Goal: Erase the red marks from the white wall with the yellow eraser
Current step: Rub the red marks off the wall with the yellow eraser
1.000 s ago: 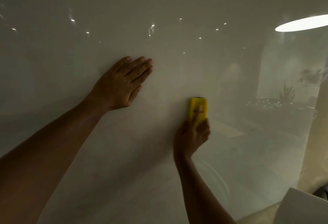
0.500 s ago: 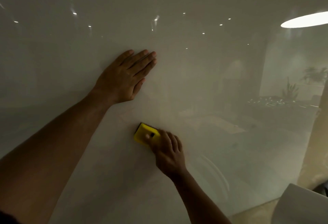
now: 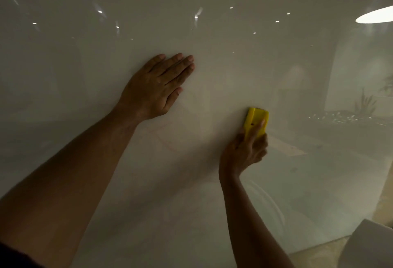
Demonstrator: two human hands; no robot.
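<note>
A glossy white wall (image 3: 212,204) fills the view. My left hand (image 3: 157,88) lies flat against it, fingers together and pointing up-right, holding nothing. My right hand (image 3: 244,150) grips the yellow eraser (image 3: 256,122) and presses it upright against the wall, to the right of and below my left hand. Very faint red marks (image 3: 163,138) show on the wall between the two hands, below my left palm.
The wall reflects ceiling spots, a bright oval lamp (image 3: 374,15) at top right and plants (image 3: 365,104). A white box corner (image 3: 370,246) and a strip of beige floor (image 3: 319,255) sit at the bottom right.
My right hand swept the eraser from the right down-left under my left hand, then back right and up to stand upright again. My left hand stayed flat on the wall.
</note>
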